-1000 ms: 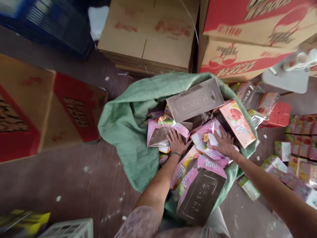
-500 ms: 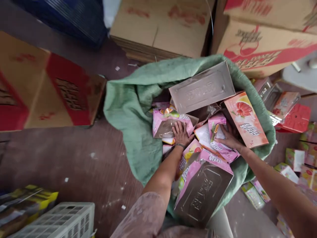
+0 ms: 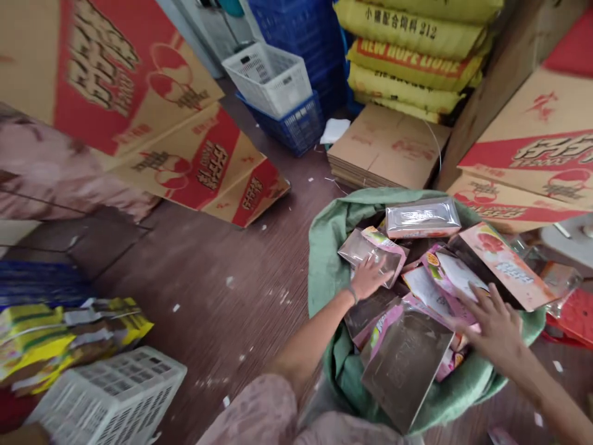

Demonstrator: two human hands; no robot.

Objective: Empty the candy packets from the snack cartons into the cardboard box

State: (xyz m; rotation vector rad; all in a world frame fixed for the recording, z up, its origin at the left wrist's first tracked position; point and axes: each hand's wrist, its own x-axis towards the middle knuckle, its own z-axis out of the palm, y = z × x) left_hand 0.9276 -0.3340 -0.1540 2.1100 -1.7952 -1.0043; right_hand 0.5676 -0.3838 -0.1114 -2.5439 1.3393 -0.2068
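A green woven sack (image 3: 331,259) stands open on the floor, stuffed with flattened pink and silver packaging boxes. My left hand (image 3: 368,278) lies flat and open on a pink-and-silver box (image 3: 370,250) near the sack's left rim. My right hand (image 3: 493,321) hovers with fingers spread over the pink boxes (image 3: 440,281) at the right side, touching or just above them. A large silver-faced box (image 3: 403,364) leans at the sack's near edge. An orange grapefruit-print box (image 3: 507,266) lies at the right rim, and a clear-wrapped pack (image 3: 421,217) sits at the back.
Flat red-and-tan cartons (image 3: 204,167) lean at the left, and more cartons (image 3: 532,154) stand at the right. A stack of flat cardboard (image 3: 384,148) lies behind the sack. White and blue crates (image 3: 278,93) and yellow sacks (image 3: 412,49) stand at the back. A white crate (image 3: 111,395) is near left.
The view has swung up and to the left, showing more of the room. My right hand has lifted off the pink box and drawn back toward me; my left hand stays on its box.
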